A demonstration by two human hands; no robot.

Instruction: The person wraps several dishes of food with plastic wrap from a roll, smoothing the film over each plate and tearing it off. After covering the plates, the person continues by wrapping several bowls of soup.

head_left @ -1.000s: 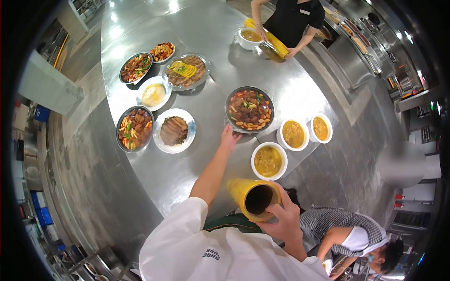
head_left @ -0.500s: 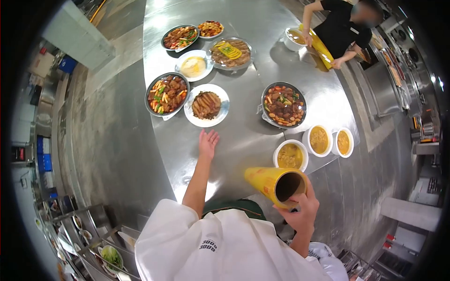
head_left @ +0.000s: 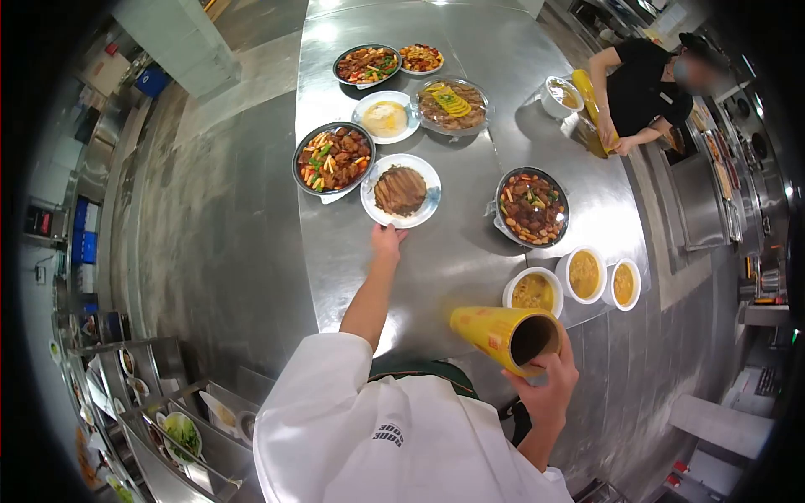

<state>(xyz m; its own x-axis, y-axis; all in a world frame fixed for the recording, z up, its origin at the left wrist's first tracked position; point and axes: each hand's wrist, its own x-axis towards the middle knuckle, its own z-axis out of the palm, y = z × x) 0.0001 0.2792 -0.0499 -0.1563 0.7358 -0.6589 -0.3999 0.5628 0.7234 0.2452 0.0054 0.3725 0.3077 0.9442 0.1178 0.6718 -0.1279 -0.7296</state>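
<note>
My left hand (head_left: 388, 239) is at the near rim of a white plate (head_left: 428, 210) with sliced brown meat (head_left: 401, 190), its fingers closed on the edge. In my right hand (head_left: 549, 381) is a thick yellow roll (head_left: 486, 327), gripped at its open hollow end, with the thumb at the opening. The roll slants over the table's near edge, just in front of a white bowl of yellow soup (head_left: 533, 292). Left of the plate sits a dark bowl of meat and vegetables (head_left: 334, 158).
On the steel table (head_left: 453, 260) stand a wrapped dish of meat and nuts (head_left: 532, 207), two more soup bowls (head_left: 584, 274), a lemon-topped dish (head_left: 453, 105) and other plates. Across it, a person in black (head_left: 646, 88) holds another yellow roll (head_left: 594, 105).
My left hand has moved forward from beside the plate onto its rim, and its fingers have closed. My right hand still holds the roll. The other person's roll has shifted, and the view has turned slightly.
</note>
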